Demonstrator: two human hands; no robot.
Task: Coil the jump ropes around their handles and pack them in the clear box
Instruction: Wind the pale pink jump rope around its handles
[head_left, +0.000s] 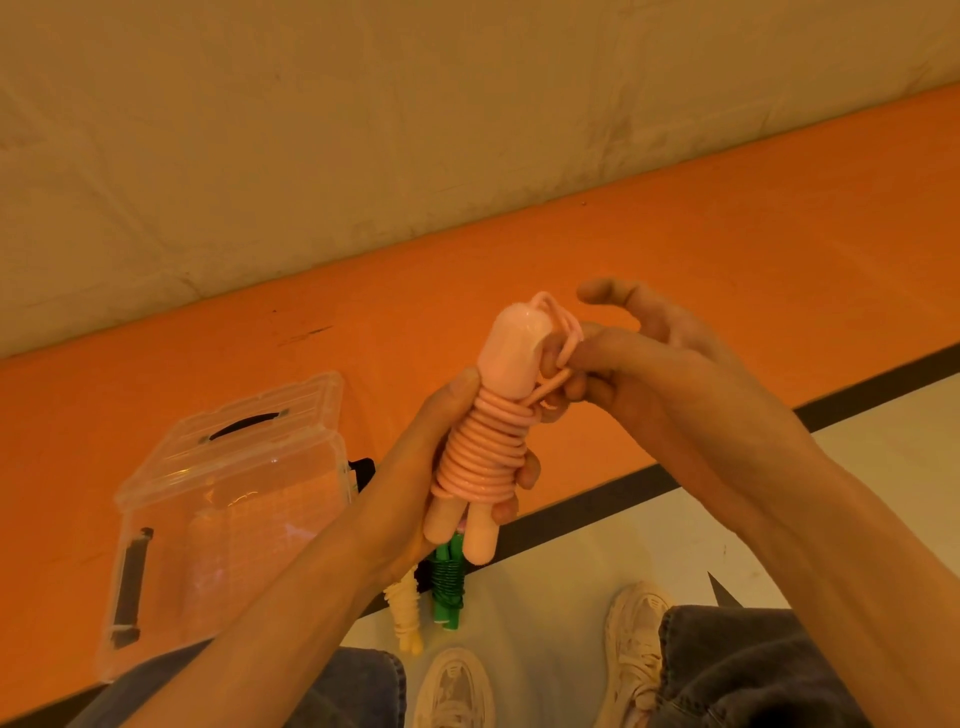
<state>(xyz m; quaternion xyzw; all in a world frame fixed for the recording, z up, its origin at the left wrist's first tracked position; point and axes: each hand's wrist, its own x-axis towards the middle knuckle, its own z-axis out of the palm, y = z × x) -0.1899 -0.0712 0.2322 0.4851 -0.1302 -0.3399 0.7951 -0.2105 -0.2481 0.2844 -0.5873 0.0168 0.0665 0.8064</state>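
Both hands (519, 405) around pink jump rope (485, 447)

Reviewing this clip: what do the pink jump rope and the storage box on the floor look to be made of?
The pink jump rope: cord looks like smooth, slightly glossy PVC or rubbery plastic, holding even round coils; its handles look like hard moulded plastic with soft highlights. The clear box: rigid transparent plastic, since the orange floor shows through its walls and glints mark its edges; its dark latches look like opaque plastic. Exact polymers cannot be told.

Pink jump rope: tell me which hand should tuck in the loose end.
Probably the right hand: it already pinches the loose loop beside the pink jump rope, while the left hand grips the coiled handles.
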